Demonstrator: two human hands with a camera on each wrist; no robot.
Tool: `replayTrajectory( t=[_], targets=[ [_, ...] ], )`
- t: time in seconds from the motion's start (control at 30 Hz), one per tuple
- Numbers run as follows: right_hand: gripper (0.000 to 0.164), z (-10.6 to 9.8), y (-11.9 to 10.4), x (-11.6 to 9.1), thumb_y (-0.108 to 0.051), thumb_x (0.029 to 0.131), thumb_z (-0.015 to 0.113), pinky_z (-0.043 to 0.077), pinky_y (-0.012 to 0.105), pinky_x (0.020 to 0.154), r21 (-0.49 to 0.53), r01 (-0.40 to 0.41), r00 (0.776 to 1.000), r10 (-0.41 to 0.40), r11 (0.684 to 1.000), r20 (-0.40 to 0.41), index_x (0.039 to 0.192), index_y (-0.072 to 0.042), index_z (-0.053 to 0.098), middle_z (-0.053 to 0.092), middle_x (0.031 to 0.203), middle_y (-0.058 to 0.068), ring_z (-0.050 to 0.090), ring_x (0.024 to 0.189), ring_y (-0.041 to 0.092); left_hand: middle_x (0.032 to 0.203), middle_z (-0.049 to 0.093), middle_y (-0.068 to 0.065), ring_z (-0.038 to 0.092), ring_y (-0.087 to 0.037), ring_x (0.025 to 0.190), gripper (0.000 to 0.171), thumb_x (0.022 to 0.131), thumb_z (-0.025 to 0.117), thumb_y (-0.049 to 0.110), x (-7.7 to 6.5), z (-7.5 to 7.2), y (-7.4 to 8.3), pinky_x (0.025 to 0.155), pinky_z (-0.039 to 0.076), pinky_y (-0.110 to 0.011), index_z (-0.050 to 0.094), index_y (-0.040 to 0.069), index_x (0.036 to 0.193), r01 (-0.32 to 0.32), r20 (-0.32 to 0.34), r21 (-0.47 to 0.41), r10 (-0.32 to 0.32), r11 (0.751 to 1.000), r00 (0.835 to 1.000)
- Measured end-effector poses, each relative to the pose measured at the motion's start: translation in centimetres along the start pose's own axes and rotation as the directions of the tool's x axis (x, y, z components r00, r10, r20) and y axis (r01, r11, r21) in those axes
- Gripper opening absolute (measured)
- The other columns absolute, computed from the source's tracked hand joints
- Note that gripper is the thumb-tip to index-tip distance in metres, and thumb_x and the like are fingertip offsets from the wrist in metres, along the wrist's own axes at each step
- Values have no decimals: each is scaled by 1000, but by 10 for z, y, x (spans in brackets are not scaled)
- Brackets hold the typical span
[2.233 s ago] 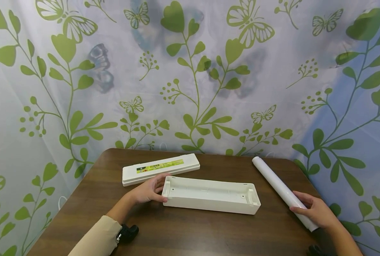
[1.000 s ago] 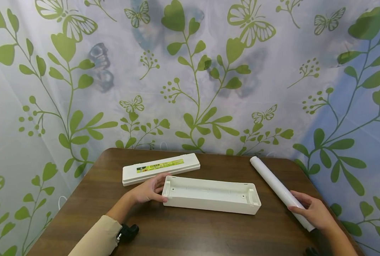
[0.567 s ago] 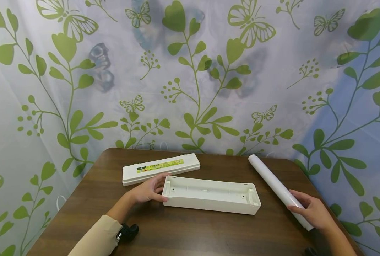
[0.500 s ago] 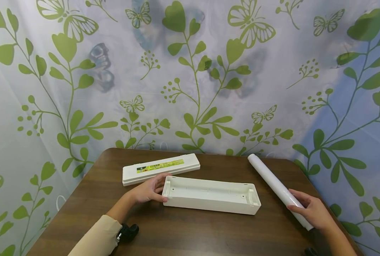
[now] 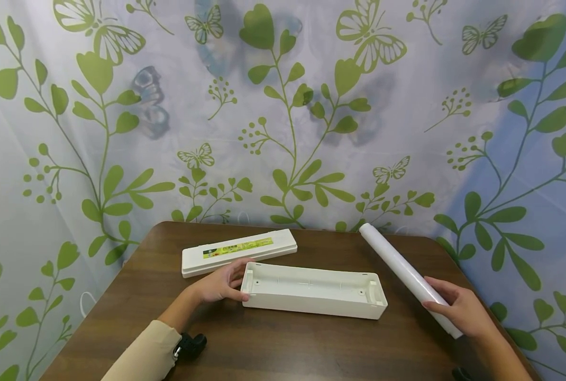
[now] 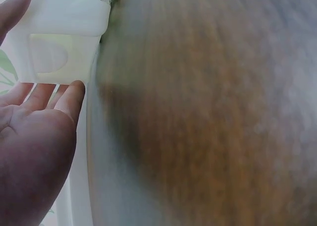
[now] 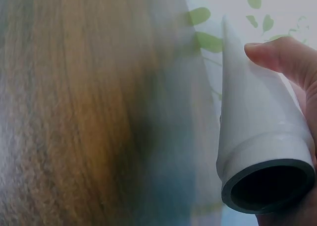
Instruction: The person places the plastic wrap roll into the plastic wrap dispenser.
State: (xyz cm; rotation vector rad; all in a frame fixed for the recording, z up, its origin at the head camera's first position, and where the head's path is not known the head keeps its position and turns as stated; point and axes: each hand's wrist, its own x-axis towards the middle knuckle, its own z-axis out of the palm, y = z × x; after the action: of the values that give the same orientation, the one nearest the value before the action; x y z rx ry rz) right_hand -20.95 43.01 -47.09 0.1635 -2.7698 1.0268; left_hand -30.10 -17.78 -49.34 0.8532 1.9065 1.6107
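A long white open-topped plastic box (image 5: 311, 304) lies in the middle of the table. My left hand (image 5: 216, 284) grips its left end, thumb at the front corner and fingers behind. In the left wrist view, that hand (image 6: 37, 151) has its fingertips against the end of the box (image 6: 69, 13). On the right, my right hand (image 5: 461, 308) holds a white roll of plastic wrap (image 5: 399, 264) near its closer end, the far end reaching past the table's back edge in view. The right wrist view shows the roll's (image 7: 257, 107) hollow dark core and my thumb on its side.
Behind the box lies a white lid (image 5: 192, 260) with a yellow-green label, slanted on the brown wooden table (image 5: 311, 349). A curtain (image 5: 283, 132) with green leaves and butterflies hangs behind the table. A black wrist device (image 5: 192, 346) sits at the left sleeve.
My right hand has shifted the roll a little to the left and away from me, its far end now higher in view. My left hand and the box stay in place.
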Motion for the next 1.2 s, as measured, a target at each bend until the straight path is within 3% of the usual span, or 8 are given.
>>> replayTrajectory(
  t=[0.23,0.63,0.8,1.2],
  targets=[
    [64,1,-12,1,-23,84,86,53,18,66,15,44,999,-44,999,-5,138,2,61,69,127,24,61,91,-10,159,33,-23,32,-43,150,98,86,81,3,0,-1,-3,110,49,-32,17,2,160,4,-9,12,-4,1000,1000],
    [63,-2,-29,4,-24,83,87,53,22,65,13,58,998,-58,998,3,137,-1,63,73,120,14,63,88,-5,160,32,-23,32,-43,150,99,86,81,3,0,0,-3,108,50,-32,17,3,161,15,-8,12,-15,1000,1000],
    [62,-3,-36,7,-21,84,86,53,22,65,26,78,997,-78,997,25,137,0,63,71,122,22,63,87,-4,159,33,-23,32,-43,150,99,85,82,4,0,0,-2,108,51,-33,17,3,160,15,-13,17,-15,1000,1000],
    [61,-9,-50,13,-18,84,86,53,21,67,58,144,987,-148,988,66,137,-1,63,70,125,23,64,94,-6,160,33,-22,35,-42,149,100,85,83,5,1,-1,-3,108,51,-32,18,4,160,38,-24,29,-38,999,999]
  ],
)
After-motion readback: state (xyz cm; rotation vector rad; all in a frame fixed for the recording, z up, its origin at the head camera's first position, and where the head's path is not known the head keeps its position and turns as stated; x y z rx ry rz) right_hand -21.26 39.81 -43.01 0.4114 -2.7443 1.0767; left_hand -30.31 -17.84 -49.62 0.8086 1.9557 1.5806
